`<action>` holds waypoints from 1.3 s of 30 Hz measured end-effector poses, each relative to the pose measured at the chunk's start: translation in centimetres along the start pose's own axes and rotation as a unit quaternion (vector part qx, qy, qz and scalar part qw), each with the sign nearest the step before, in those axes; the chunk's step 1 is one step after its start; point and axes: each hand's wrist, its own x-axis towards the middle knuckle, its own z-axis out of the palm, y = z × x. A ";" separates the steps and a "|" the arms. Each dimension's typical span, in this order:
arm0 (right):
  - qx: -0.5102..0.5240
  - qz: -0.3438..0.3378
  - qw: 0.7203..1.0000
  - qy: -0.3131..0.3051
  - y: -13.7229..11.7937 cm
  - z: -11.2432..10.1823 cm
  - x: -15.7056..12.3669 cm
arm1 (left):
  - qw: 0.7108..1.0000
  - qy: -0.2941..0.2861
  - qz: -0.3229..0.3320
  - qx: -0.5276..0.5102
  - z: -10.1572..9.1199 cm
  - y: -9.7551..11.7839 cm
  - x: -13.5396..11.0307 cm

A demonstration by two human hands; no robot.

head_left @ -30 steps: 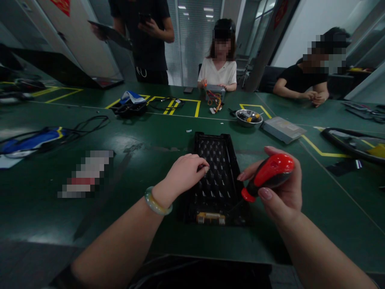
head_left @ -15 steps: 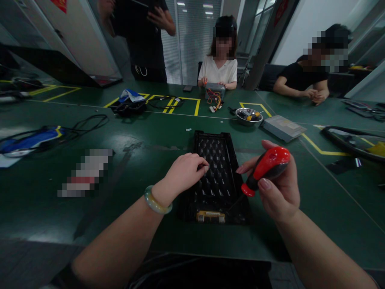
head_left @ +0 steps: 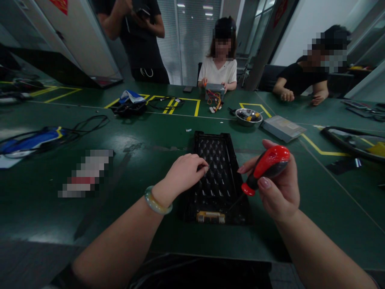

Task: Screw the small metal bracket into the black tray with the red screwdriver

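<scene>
A black perforated tray-like casing (head_left: 218, 160) with a yellow connector at its near end lies on the green table (head_left: 144, 140) in front of me. My left hand (head_left: 185, 172), with a pale bangle on the wrist, rests curled on the casing's left edge and holds it there. My right hand (head_left: 278, 186) grips a screwdriver with a red and black handle (head_left: 266, 166). Its thin shaft slants down and left to the casing's near right corner.
A metal bowl (head_left: 248, 116) with small parts and a grey flat box (head_left: 282, 127) lie beyond the casing. Cables and a blue-yellow item (head_left: 33, 140) lie at left. Three other people are at the far side of the table; one handles a grey box with wires (head_left: 215, 94).
My right hand with the screwdriver shifted slightly up and left a second ago and has since held still. The left hand stays put. The standing person at the back raised both hands.
</scene>
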 end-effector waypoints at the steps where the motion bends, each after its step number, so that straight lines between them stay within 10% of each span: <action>1: 0.000 0.001 1.000 0.001 0.0 0.0 0.0 | 1.000 0.001 0.000 0.001 0.0 0.0 0.0; 20: -0.004 0.000 1.000 0.011 -0.2 0.1 0.0 | 1.000 -0.004 0.013 -0.024 -0.5 0.5 0.1; 39: -0.018 0.008 1.000 0.001 -0.1 -0.1 -0.1 | 0.941 -0.142 0.271 -0.141 0.0 4.6 -1.0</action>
